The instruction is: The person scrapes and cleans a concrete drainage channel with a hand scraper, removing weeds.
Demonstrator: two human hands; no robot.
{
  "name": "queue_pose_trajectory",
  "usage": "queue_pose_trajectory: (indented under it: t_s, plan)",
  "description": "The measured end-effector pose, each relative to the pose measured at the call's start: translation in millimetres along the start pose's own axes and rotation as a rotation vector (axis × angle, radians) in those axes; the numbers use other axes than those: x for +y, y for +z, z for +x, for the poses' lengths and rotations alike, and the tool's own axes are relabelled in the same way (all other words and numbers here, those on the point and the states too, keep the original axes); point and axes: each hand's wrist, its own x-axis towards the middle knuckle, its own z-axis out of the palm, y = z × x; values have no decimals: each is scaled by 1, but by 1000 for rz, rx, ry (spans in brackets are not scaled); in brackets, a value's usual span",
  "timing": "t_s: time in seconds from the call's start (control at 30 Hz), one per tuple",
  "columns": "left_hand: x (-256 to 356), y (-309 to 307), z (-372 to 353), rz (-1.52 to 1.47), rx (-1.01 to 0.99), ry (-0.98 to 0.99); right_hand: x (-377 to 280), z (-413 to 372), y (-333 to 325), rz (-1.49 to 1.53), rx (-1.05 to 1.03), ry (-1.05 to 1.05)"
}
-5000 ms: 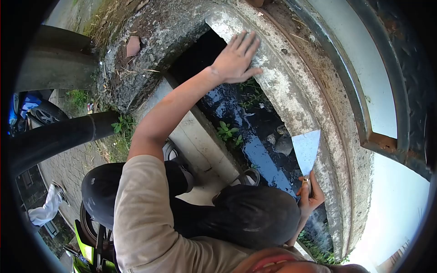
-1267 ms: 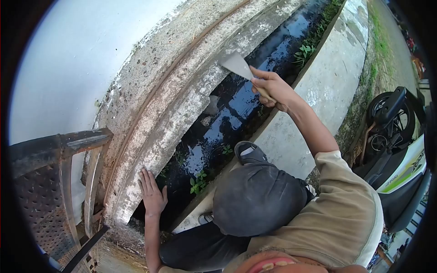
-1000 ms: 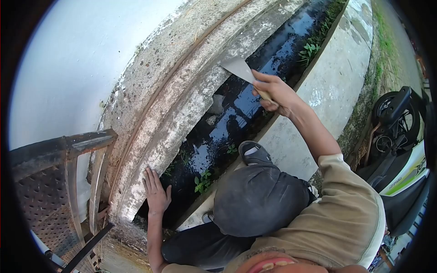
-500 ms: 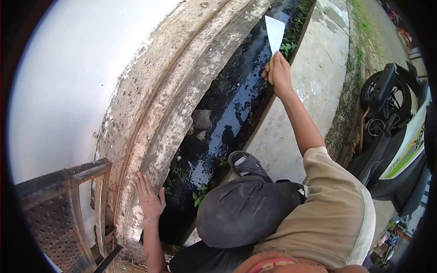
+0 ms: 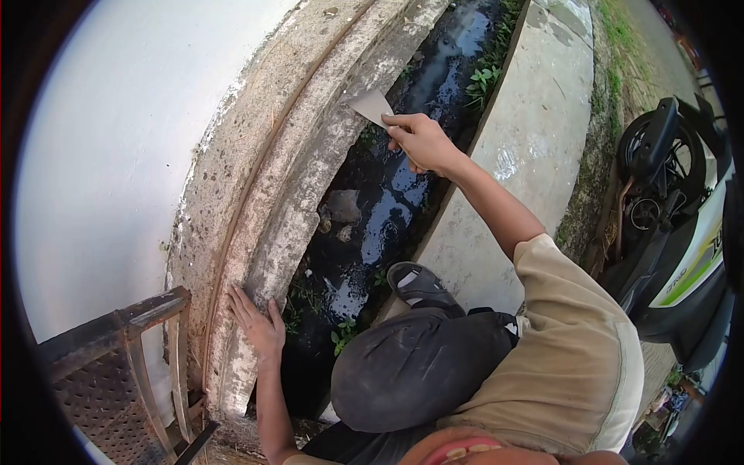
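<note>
Over the far stretch of the worn concrete ledge (image 5: 310,186), just left of the dark water, is the scraper (image 5: 372,106), its broad edge at the ledge's inner lip; whether the metal touches all along cannot be told. The right hand (image 5: 425,143) has its grip closed around the handle, which the fingers mostly hide. To work the blade well here, I would keep it low against the concrete, press evenly across its full width and use short strokes, since the surface looks pitted and a corner could catch. The left hand (image 5: 260,325) lies at the near left of the ledge, its grip holding nothing, fingers extended and thumb apart; it seems a sensible brace, well away from the blade. Between the ledge and the pale slab (image 5: 511,170) on the right runs the water channel (image 5: 387,225), with a stone (image 5: 343,206) in it and leafy plants (image 5: 484,81) at its far right side. A brown line (image 5: 271,139) follows the ledge on the left and could snag a stroke carried too far. The bent knee (image 5: 411,372) fills the near middle, limiting room there; a perforated metal frame (image 5: 93,387) stands near left, a motorcycle (image 5: 690,263) right.
</note>
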Motion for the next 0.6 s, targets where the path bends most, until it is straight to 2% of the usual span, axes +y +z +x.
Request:
queue_pose_trajectory:
  t_s: [0.13,0.23,0.3,0.33,0.43,0.5,0.6]
  plan:
    - [4,-5,-10,-18,18,114,13,-9,-26,89,167,-44]
    - [4,-2,-19,-124,-43,154,32,32,-54,108,509,-156]
    - [1,7,-20,-90,-6,235,48,75,-74,100,627,-225]
    - [2,8,-19,-93,-5,242,63,100,-88,129,543,-290]
    - [3,4,-15,19,84,313,66,134,-93,179,549,-380]
    - [-2,0,-17,54,45,210,57,149,-96,170,554,-371]
    - [-17,-3,-24,47,-21,113,34,151,-106,166,587,-252]
